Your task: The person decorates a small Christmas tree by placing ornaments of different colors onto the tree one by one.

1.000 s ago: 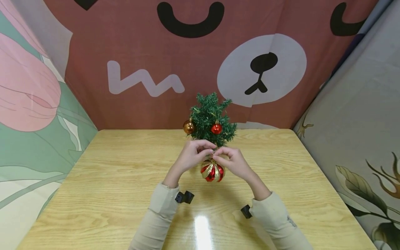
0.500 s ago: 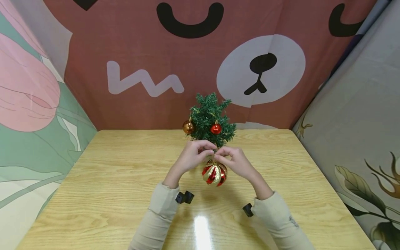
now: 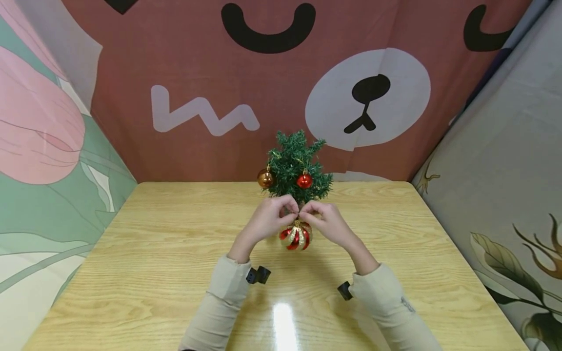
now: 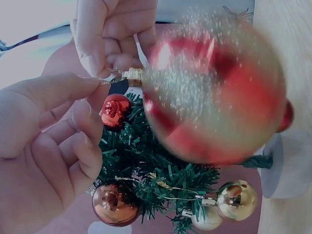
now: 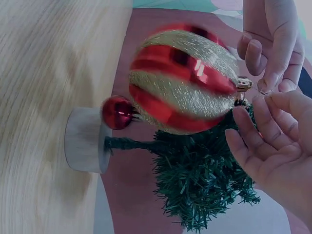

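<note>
A big red Christmas bauble (image 3: 296,237) with glittery gold stripes hangs just above the table, in front of the small artificial Christmas tree (image 3: 293,168). My left hand (image 3: 269,218) and right hand (image 3: 327,223) meet above it, each pinching the thin cord at its gold cap between thumb and forefinger. In the left wrist view the bauble (image 4: 217,92) is blurred, and the cord (image 4: 113,77) runs between the fingertips. The right wrist view shows the gold cap (image 5: 243,84) close to the pinched fingers. My hands partly hide the lower tree.
An amber bauble (image 3: 265,178) and a small red bauble (image 3: 304,181) hang on the tree. Gold baubles (image 4: 237,200) show on another side. The tree's round pale base (image 5: 85,140) stands on the wooden table (image 3: 175,253). Printed cloths (image 3: 197,58) enclose the table.
The striped bauble swung slightly right and down, then back left and up. My hands rose a little and their fingertips drew closer together, both staying at the cord.
</note>
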`<state>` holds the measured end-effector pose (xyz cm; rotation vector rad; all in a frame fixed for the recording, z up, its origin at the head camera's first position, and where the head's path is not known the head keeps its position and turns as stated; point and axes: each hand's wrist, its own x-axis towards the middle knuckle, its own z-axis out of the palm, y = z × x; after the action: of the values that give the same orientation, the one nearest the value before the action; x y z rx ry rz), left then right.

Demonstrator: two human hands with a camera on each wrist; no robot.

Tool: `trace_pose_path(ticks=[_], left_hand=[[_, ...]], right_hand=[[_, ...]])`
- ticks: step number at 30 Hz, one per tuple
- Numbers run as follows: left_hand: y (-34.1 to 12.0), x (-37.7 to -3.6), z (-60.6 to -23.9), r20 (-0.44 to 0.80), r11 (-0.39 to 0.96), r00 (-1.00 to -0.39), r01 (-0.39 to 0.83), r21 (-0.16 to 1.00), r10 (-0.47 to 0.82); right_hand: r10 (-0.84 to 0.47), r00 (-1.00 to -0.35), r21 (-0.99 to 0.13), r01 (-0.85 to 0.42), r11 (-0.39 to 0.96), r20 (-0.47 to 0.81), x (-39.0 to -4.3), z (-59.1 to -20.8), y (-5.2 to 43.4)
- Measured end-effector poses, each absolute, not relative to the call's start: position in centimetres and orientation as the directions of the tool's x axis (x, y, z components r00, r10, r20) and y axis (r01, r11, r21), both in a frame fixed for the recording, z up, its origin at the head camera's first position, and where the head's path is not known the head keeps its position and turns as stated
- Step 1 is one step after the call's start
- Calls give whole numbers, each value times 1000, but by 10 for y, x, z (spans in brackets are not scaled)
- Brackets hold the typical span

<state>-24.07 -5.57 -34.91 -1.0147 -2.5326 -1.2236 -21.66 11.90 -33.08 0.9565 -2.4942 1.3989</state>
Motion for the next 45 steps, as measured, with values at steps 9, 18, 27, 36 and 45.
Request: trace_pose_path(ticks=[9,18,27,36,45], left_hand=[[-54,-242,-350,431,480,-778,624,616,457],[-52,-244,-357,488,567,-787,614,550,379],[-48,-244,-358,557,721,-752,598,351,353],[-46,-250,-361,654,790,-685,575,215,321],[-44,-255,-362,687,791,-655,581,190,316]], right_hand=[[-422,-823,-791,-526,313,379,-224,-337,117],[-393,-838,-813,-504,292,379,-244,-357,115],[-344,-825,-720,-562,408,449,-254,-367,108],[-297,-727,-424,-627,654,619,-258,-363,98],[-249,-615,-293,-643,707,748,-262,-367,90]])
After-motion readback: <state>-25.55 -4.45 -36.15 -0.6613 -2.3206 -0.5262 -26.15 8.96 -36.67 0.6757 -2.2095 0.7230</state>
